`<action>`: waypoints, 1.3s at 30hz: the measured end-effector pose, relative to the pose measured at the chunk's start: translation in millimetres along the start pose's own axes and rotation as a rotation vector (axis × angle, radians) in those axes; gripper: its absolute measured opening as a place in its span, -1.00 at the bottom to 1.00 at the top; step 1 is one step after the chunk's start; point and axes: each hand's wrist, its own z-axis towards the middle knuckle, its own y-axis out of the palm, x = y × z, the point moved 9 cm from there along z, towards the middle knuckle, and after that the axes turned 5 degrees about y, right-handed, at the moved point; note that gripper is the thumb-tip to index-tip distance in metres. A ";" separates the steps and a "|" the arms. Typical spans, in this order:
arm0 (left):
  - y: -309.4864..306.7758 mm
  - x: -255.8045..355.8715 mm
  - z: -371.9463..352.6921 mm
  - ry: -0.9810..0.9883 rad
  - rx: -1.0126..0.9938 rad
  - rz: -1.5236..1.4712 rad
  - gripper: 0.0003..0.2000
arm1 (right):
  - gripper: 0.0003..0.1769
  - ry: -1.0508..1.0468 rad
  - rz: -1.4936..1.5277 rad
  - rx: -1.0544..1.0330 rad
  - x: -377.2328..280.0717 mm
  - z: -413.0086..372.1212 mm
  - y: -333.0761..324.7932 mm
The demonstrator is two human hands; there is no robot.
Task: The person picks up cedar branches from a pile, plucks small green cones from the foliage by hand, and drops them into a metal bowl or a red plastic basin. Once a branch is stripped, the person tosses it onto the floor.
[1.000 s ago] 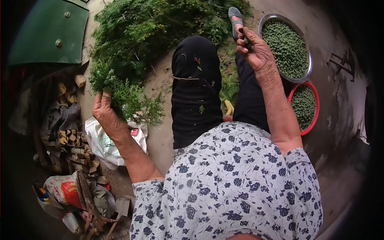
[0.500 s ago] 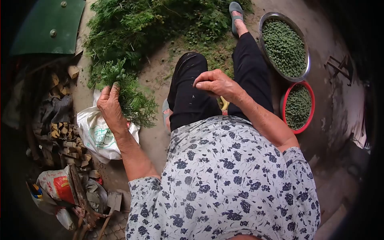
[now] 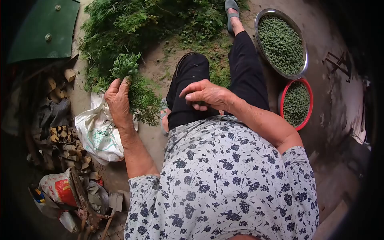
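My left hand (image 3: 119,100) is closed around a leafy evergreen sprig (image 3: 142,98), which looks like cypress. Its foliage spreads above the fingertips and to the right of the hand. Over my lap, my right hand (image 3: 208,96) is apart from the sprig. Its index finger and thumb point left, while the other fingers curl into the palm. A hint of green shows between those fingers, but I cannot make out what it is. A large pile of the same cut greenery (image 3: 120,28) lies on the ground in front of my knees.
To the right stand a metal basin (image 3: 306,60) and a red-rimmed basin (image 3: 281,105), both full of small round green cones. A white plastic sack (image 3: 100,136) lies by my left forearm. Split firewood (image 3: 70,146) and bags (image 3: 60,186) are at left; a small rack (image 3: 339,66) is far right.
My right hand has moved left and slightly down, closer to the sprig, covering the yellow thing seen in my lap before. My left hand, still on the sprig, has shifted slightly right.
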 end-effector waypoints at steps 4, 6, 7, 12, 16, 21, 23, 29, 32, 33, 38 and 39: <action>2.1 8.1 -5.8 -0.022 -0.039 0.016 -0.83 | -0.65 -0.052 0.181 0.069 -18.5 46.4 -60.9; -2.1 10.7 -10.1 -0.015 -0.013 0.029 -0.83 | -0.64 -0.528 0.660 0.879 -48.0 23.7 -231.6; -8.3 10.8 -9.4 -0.012 -0.001 0.050 -0.83 | -0.64 -0.596 0.740 0.906 -61.5 5.3 -257.5; -12.5 -11.0 -13.3 -0.115 0.079 -0.144 -0.86 | -0.65 -0.414 0.373 0.379 -90.6 19.8 -101.6; -13.6 -6.1 -14.5 -0.114 0.028 -0.098 -0.86 | -0.67 -0.113 0.541 -0.136 -31.0 56.0 25.4; -34.4 -9.1 -16.0 -0.077 0.084 -0.085 -0.88 | -0.67 -0.217 0.829 -0.079 -46.9 60.7 4.6; -44.3 -18.0 -18.8 -0.139 0.158 -0.165 -0.89 | -0.75 -0.147 0.502 -0.280 -32.5 57.0 41.0; -64.0 -18.2 -26.2 -0.169 0.229 -0.169 -0.81 | -0.75 0.003 0.183 -0.489 -37.7 49.3 42.6; -75.2 -20.5 -29.7 -0.154 0.288 -0.145 -0.81 | -0.85 -0.623 0.724 0.263 -112.9 46.2 -201.7; -80.9 -23.3 -31.1 -0.138 0.310 -0.123 -0.81 | -0.85 -0.621 0.720 0.260 -116.4 37.4 -247.1; -62.3 -31.9 -30.8 -0.200 0.232 -0.202 -0.86 | -0.81 -0.598 0.438 0.331 -130.9 19.5 -171.5; -63.2 -36.7 -28.2 -0.199 0.231 -0.200 -0.86 | -0.82 -0.511 0.385 0.145 -121.9 30.7 -111.8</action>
